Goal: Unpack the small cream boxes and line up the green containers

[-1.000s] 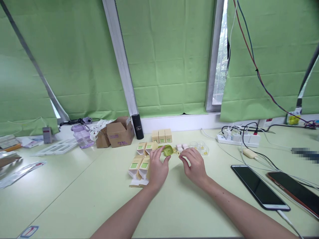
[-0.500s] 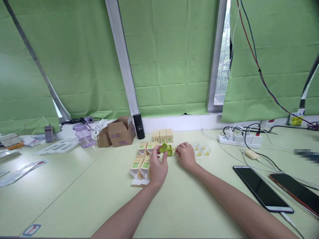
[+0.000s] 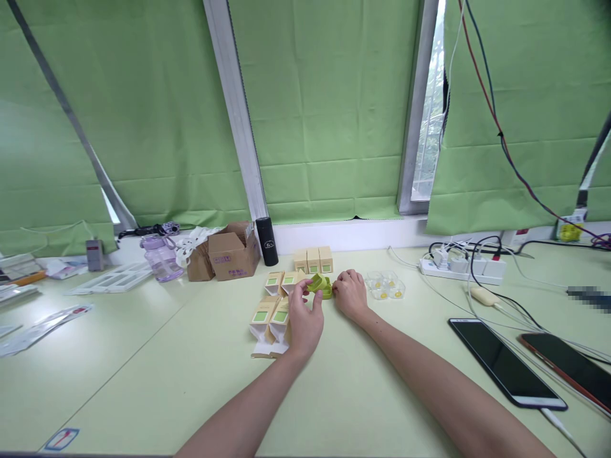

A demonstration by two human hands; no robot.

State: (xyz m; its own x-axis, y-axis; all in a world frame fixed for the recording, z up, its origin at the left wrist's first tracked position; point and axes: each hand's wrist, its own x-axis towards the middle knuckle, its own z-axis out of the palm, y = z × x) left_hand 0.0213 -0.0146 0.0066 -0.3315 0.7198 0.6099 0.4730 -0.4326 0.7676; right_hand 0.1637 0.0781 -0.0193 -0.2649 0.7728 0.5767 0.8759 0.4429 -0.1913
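Note:
My left hand point(image 3: 305, 323) holds a small green plastic case point(image 3: 325, 287) by its raised lid, thumb and fingers around its left side. At the case's right edge, my right hand point(image 3: 351, 294) has its fingers drawn together. What they pinch, if anything, is hidden. Small open cartons point(image 3: 262, 313) with green labels stand left of my left hand, flaps spread toward me. Behind the case is a row of closed cartons point(image 3: 313, 259). A clear round-celled tray point(image 3: 386, 285) with yellow spots lies right of my right hand.
A brown cardboard box point(image 3: 233, 257), black bottle point(image 3: 266, 242) and purple jug point(image 3: 161, 259) stand at the back left. To the right are a power strip point(image 3: 489, 271) with cables, a phone point(image 3: 506, 362) and another phone point(image 3: 568, 362).
My right hand has shifted left, up against the green case. A small yellowish piece seen between its fingers and the case is now out of sight. My left hand keeps its hold.

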